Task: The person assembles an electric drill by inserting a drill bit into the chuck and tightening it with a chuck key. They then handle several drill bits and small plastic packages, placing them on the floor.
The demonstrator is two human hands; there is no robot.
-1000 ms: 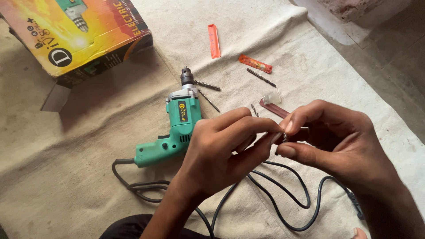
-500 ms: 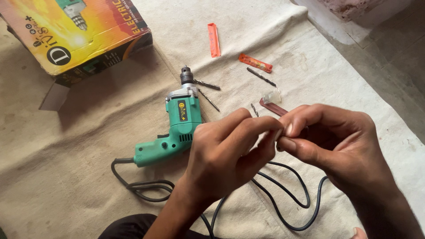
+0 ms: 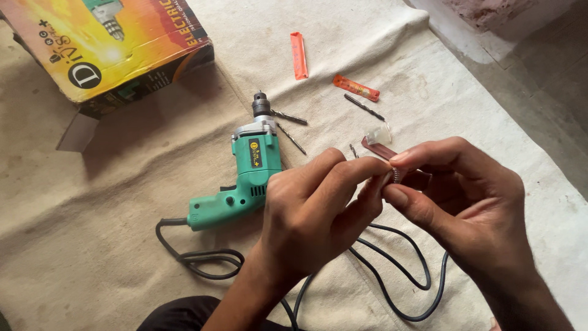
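— Where the fingertips meet, over the middle of the cloth [image 3: 122,184]: left hand [image 3: 318,214] and right hand [image 3: 465,202] both pinched shut on one small ribbed metal piece [image 3: 397,176], thumb and forefinger of each closed around it.

— Held clear of the cloth?

— Yes, raised above it, just right of the green electric drill [image 3: 245,184].

— And the drill itself?

— Lying flat, chuck toward the far edge, handle toward the near left, touched by neither hand. Black cord [image 3: 392,288] looping from the handle under both wrists.

— Anything beside the chuck?

— Two thin drill bits [image 3: 288,125], one touching the chuck, one just right of the body. Third, darker bit [image 3: 364,107] further right, near an orange packet [image 3: 356,87].

— Further back?

— Orange strip [image 3: 299,55] toward the far edge; yellow-and-orange cardboard box [image 3: 110,49] at the far left corner, one flap open.

— Behind the fingers?

— Small clear plastic piece [image 3: 378,133] and a dark red holder [image 3: 378,149], partly hidden by the right hand.
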